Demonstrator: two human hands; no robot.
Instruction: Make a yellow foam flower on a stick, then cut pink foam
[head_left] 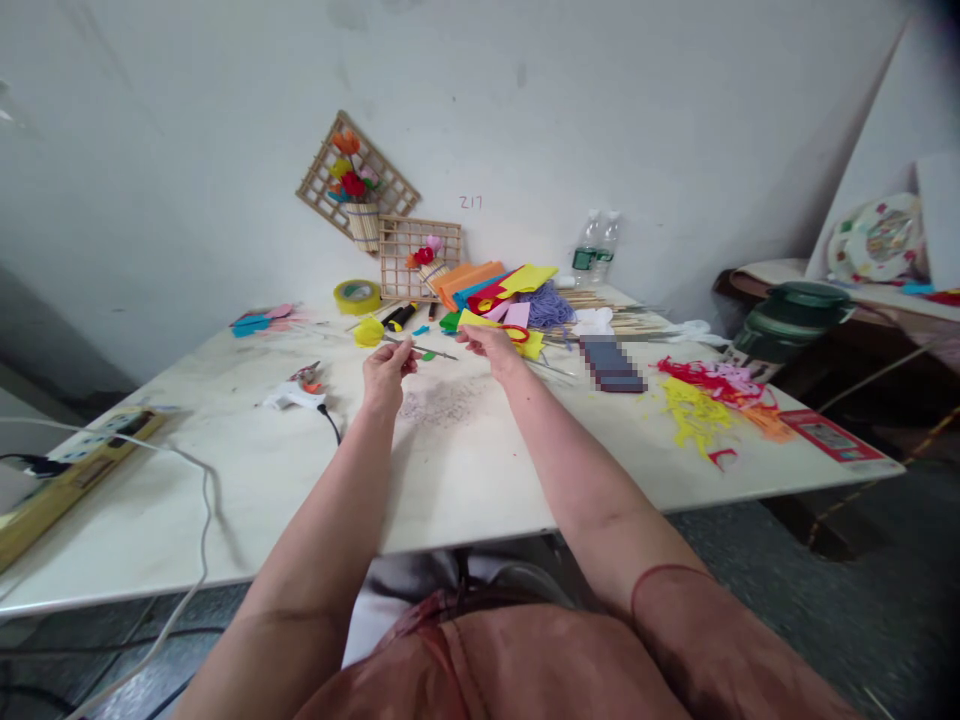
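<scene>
My left hand [386, 372] is closed around the thin stem of a yellow paper flower [368, 332]. The bloom sticks out to the left of the fingers, and the stem points right, with a small green leaf [428, 356] beside it. To the right of the stem's free end, my right hand [487, 347] has its fingers pinched together; what they hold, if anything, is too small to make out. Just behind that hand lie red-handled scissors [516, 333] and yellow paper [532, 345]. Fine dark scraps [439, 403] are scattered on the table below both hands.
A white glue gun [296, 393] with its cord lies left, beyond it a power strip [97, 450]. Folded coloured paper [487, 288], purple strands [549, 305] and bamboo lattices [420, 255] are at the back. A phone [611, 362] and paper shreds [697, 410] lie right.
</scene>
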